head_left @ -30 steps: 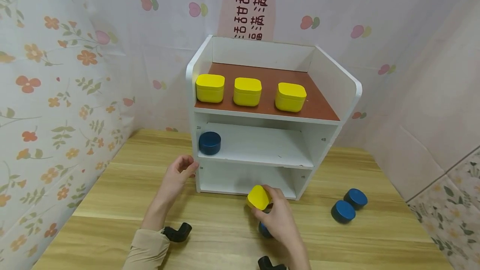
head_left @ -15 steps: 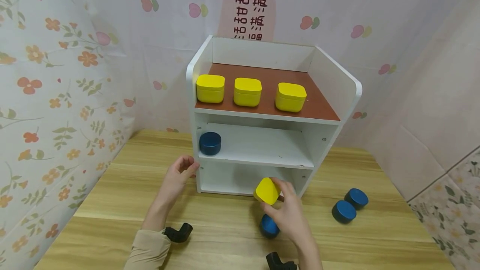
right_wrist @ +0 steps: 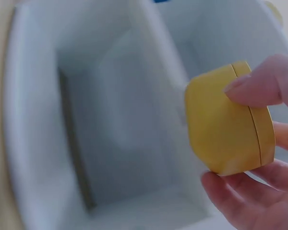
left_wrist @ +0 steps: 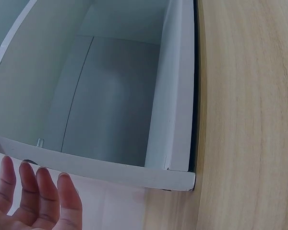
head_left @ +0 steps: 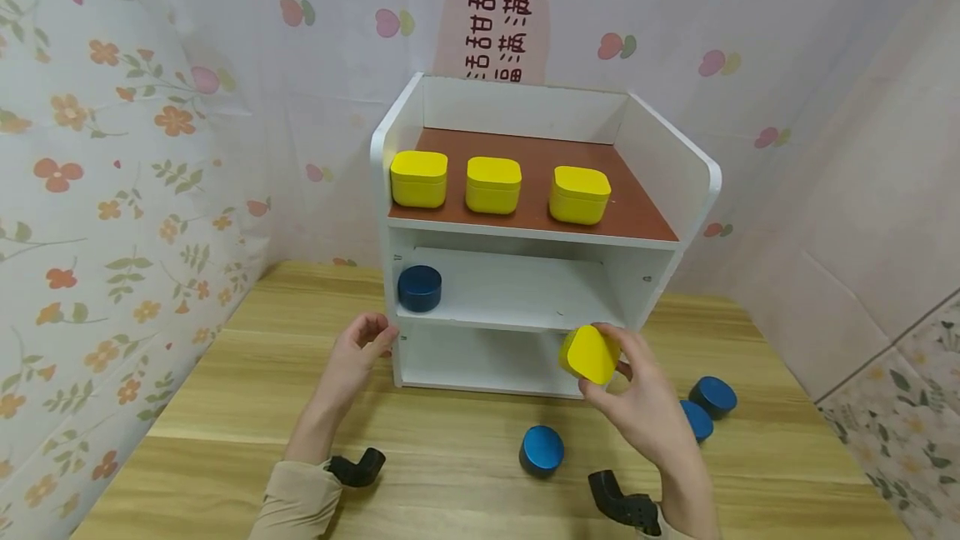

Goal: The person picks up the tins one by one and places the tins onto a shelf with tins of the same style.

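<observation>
My right hand (head_left: 643, 402) holds a small yellow lidded box (head_left: 588, 354) between thumb and fingers, tilted, in front of the shelf unit's lower right. The right wrist view shows the thumb over this yellow box's lid seam (right_wrist: 221, 120) and fingers beneath. At the white shelf unit's left side panel (head_left: 391, 307), my left hand (head_left: 354, 363) has relaxed fingers, with fingertips (left_wrist: 44, 179) right at the panel. On the brown top shelf (head_left: 517, 136) stand three more yellow boxes (head_left: 493, 186). One round blue tin (head_left: 420, 288) sits at the left of the middle shelf.
A blue tin (head_left: 542, 450) lies on the wooden table (head_left: 442, 498) before the unit. Two others, one a blue tin (head_left: 714, 397) at the back, are to the right, partly behind my right hand. A floral cloth (head_left: 315, 48) hangs behind and at the sides.
My right hand has moved right and upward with the yellow box, uncovering the blue tin on the table and partly covering one on the right. The left hand stays put.
</observation>
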The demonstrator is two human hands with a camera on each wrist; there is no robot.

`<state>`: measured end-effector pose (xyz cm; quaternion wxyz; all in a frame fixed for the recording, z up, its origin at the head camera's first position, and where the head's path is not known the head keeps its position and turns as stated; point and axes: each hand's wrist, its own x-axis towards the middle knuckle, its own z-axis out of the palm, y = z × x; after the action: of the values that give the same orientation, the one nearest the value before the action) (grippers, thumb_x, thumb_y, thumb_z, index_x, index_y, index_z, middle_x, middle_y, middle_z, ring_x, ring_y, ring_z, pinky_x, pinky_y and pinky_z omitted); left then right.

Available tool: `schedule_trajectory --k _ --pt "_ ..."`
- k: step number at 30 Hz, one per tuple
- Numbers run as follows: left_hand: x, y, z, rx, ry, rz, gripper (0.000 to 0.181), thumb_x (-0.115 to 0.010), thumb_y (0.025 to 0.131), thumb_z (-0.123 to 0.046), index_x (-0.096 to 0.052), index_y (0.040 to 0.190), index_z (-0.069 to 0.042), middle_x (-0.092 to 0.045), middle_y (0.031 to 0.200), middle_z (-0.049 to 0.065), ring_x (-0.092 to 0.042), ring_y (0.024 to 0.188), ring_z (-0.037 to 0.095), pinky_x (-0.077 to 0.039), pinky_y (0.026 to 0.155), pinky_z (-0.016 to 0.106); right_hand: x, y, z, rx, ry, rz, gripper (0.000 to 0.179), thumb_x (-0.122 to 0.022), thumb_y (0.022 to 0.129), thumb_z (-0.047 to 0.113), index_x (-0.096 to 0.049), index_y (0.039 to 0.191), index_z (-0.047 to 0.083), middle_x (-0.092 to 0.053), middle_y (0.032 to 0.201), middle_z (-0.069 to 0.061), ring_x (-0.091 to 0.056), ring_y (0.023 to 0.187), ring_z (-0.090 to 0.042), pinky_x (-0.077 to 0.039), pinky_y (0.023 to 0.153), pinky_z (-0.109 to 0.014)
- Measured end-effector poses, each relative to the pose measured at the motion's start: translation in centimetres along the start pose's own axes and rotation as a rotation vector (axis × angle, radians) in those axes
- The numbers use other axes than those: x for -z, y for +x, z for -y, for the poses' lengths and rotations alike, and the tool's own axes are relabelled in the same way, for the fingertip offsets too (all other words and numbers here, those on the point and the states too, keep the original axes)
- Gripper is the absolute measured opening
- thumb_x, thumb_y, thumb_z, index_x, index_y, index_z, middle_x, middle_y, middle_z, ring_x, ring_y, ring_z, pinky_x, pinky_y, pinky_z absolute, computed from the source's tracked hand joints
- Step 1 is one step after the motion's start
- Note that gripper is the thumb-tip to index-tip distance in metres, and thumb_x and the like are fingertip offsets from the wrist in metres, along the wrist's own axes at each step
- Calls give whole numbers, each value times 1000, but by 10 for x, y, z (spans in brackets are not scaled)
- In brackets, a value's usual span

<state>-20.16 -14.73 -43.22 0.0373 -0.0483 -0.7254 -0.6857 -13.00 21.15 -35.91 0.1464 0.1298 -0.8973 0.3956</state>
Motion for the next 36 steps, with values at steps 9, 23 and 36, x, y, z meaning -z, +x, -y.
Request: schedule_trajectory --k 9,23,36 --pt "1 -1 1 -7 -5 -7 27 -61 99 -21 -52 112 1 -54 101 11 -52 95 20 -50 86 36 44 13 13 182 -8 -45 71 -79 74 -8 -47 137 1 -49 127 -11 -46 111 -19 -39 90 -7" --pt "1 -1 0 -3 10 6 30 -61 99 -24 -52 113 0 -54 103 13 -51 97 21 -50 87 35 94 41 42 285 -178 0 73 -77 70 -12 -46 134 0 -47 129 -12 -48 110 -29 -48 92 -39" --pt "1 -1 -1 5 16 5 30 -60 99 -25 -52 114 0 -54 104 12 -50 98 22 -49 88 36 129 76 82 484 -422 69 72 -82 66 -8 -49 129 1 -53 121 -9 -53 100 -23 -42 87 -14"
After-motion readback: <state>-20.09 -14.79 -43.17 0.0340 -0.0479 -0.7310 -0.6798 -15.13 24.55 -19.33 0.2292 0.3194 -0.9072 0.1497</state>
